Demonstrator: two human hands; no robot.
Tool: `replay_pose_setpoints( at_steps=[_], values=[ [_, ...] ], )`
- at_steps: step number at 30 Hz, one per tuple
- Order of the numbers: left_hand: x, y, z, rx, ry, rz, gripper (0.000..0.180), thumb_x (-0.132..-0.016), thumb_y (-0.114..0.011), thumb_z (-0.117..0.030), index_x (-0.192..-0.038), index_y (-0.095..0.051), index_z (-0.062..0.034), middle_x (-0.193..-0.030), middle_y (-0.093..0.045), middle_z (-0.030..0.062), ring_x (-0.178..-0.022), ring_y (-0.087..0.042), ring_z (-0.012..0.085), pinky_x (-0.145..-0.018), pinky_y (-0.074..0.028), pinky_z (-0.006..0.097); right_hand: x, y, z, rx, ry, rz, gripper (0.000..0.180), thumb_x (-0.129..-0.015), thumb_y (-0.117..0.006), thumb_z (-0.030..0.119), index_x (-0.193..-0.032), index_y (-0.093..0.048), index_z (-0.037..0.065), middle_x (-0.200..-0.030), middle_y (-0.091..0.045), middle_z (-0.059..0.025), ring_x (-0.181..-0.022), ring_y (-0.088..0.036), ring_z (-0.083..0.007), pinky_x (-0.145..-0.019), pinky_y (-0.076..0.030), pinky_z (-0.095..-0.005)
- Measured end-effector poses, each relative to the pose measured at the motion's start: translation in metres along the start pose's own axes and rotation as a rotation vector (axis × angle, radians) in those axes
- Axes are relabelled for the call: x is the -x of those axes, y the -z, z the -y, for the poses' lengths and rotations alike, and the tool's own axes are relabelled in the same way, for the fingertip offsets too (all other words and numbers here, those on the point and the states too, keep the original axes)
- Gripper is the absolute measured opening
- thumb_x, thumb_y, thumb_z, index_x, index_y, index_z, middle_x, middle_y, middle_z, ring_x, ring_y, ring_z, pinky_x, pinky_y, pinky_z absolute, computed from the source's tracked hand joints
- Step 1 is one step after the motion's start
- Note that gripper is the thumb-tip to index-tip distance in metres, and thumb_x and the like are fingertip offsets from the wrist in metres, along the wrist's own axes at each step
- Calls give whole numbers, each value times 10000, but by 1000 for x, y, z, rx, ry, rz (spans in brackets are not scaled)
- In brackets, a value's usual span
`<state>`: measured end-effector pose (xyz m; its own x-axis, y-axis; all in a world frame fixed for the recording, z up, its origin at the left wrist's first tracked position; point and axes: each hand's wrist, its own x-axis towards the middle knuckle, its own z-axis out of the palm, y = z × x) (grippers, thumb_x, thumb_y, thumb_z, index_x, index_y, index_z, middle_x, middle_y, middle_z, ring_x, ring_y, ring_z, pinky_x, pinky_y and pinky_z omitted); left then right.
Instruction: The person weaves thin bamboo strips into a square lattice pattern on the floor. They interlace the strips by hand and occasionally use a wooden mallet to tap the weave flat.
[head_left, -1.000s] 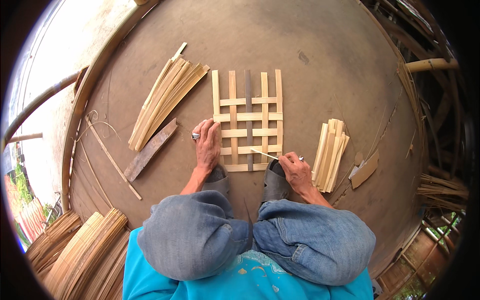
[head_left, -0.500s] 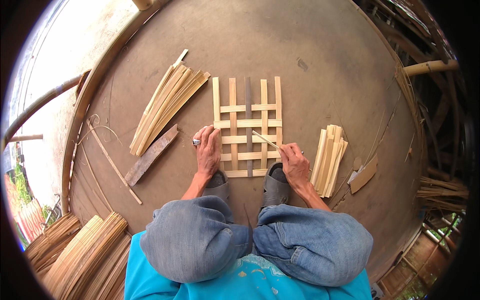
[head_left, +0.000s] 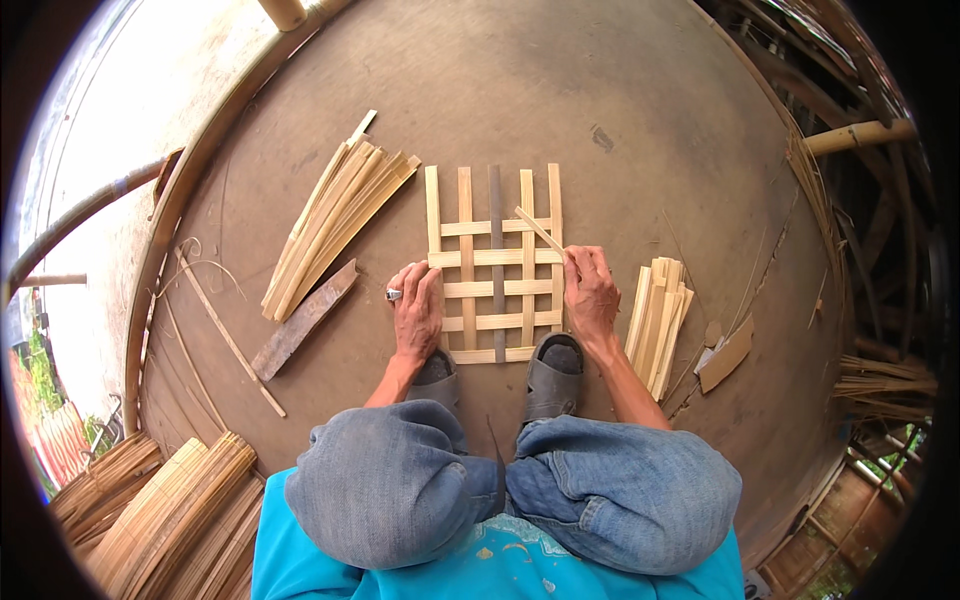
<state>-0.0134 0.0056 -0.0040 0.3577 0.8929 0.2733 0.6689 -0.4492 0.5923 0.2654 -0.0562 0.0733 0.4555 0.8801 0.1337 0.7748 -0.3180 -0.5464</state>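
Note:
An open lattice of woven bamboo strips (head_left: 484, 258) lies flat on the floor in front of my feet. Its upright slats are pale, except for a dark grey one (head_left: 495, 198) in the middle. My left hand (head_left: 415, 308) is closed at the lattice's left edge, its curled fingertips on the strip ends and a ring on one finger. At the right edge, my right hand (head_left: 592, 295) pinches a thin bamboo stick (head_left: 538, 229), which slants up and left over the upper right of the weave. Its lower end is hidden in my fingers.
Bundles of split bamboo strips lie left (head_left: 335, 220) and right (head_left: 658, 325) of the lattice. A brown bamboo slat (head_left: 305, 318) rests beside the left bundle. My sandalled feet (head_left: 553, 380) stand at the near edge. More bamboo (head_left: 180, 510) is stacked at lower left.
My right hand has moved up along the lattice's right edge, carrying the stick from the middle rows to the upper ones. My left hand stays at the left edge.

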Motion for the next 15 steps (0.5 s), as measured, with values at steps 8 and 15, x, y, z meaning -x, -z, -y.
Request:
replay_pose_setpoints(
  at_steps=[8, 15],
  values=[
    [0, 1, -1, -5, 1, 11, 379, -986, -606, -1, -1355, -641, -80, -1429, -597, 113, -1385, -498, 344, -1182, -363, 503, -4, -10, -18, 10, -84, 40, 115, -1080, -596, 219, -1122, -654, 129, -1045, -690, -63, -906, -721, -350, -726, -564, -501],
    [0, 1, 0, 30, -9, 14, 406, -983, -642, -25, -1383, -626, -88, -1454, -580, 127, -1398, -489, 351, -1203, -343, 502, 22, -4, -75, -43, -334, -65, 130, -1063, -609, 189, -1120, -639, 76, -1043, -704, -118, -949, -694, -346, -810, -534, -480]
  ],
)
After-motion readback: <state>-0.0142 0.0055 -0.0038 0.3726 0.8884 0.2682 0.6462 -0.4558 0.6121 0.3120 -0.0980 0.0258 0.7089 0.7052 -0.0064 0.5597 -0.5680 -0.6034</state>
